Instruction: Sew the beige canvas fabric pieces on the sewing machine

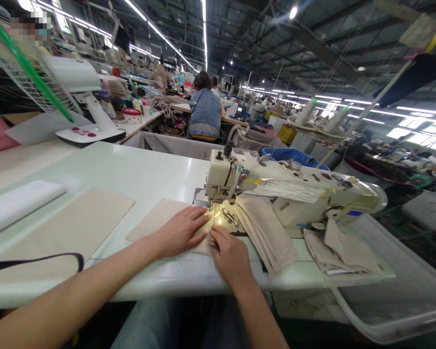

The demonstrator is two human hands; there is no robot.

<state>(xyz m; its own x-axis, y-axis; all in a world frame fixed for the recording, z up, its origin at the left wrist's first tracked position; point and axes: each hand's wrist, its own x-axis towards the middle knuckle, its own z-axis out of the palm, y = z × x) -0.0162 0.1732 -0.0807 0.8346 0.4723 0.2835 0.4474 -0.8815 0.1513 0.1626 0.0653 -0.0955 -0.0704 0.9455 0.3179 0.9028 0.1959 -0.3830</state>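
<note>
A beige fabric piece [156,219] lies under the needle area of a white sewing machine [254,179]. My left hand [185,228] rests flat on this fabric, fingers stretched toward the presser foot. Close to the needle, my right hand [229,249] pinches the near edge of the same fabric between thumb and fingers. The machine's lamp lights the metal plate [225,215] beside my fingertips. A fanned stack of beige fabric pieces [267,232] lies just right of the needle, against the machine.
Folded beige fabric [341,247] sits at the table's right end, above a clear plastic bin [396,295]. More beige fabric [90,218] and a white block-like piece [22,203] lie left. A fan [76,77] stands back left. A person in a denim vest [204,114] sits ahead.
</note>
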